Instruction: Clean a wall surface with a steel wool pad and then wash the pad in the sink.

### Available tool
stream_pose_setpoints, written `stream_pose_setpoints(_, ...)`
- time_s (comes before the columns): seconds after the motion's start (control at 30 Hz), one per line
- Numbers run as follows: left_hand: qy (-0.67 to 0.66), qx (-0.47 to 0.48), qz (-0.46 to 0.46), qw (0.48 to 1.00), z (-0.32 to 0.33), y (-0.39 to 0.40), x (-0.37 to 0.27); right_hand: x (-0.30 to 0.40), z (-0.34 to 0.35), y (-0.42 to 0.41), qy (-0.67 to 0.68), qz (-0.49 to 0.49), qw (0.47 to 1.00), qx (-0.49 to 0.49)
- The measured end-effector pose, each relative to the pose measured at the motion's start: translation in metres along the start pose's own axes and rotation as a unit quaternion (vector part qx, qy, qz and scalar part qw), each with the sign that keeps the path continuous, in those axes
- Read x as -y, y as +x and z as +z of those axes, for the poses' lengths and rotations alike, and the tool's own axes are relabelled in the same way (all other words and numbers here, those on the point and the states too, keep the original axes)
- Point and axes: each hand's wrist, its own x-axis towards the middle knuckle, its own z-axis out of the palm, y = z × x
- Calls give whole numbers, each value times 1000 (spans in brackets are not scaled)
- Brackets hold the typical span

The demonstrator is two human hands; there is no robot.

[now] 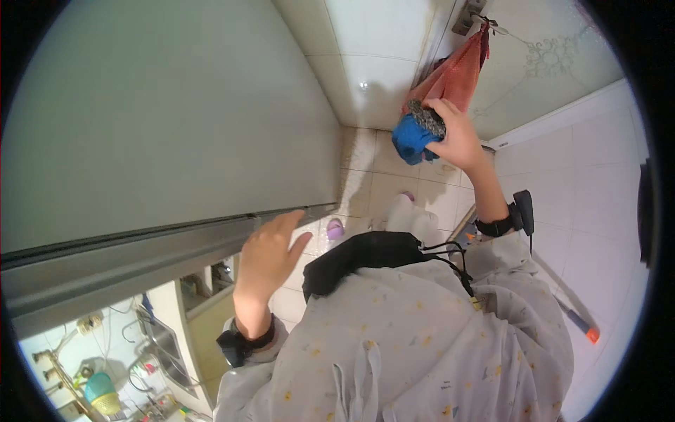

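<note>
My right hand is shut on a crumpled bundle, held above the tiled floor. The bundle shows blue cloth below and a grey speckled, fuzzy piece on top. Just beyond it a reddish cloth hangs from a door handle; whether the bundle touches this cloth cannot be told. My left hand holds nothing, its thumb apart from the fingers. Those fingers lie over the metal-coloured edge of a large grey-green panel; contact is unclear.
A door with a scroll pattern stands at upper right. Along the right wall leans a pole with an orange tip. At lower left are a sink and stacked baskets. A purple slipper shows on the floor.
</note>
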Motion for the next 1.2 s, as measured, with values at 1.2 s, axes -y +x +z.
stream_pose_setpoints(1.2,-187,-206,-589,759,130,-393,236,422,306,-74,157,-462,761,427)
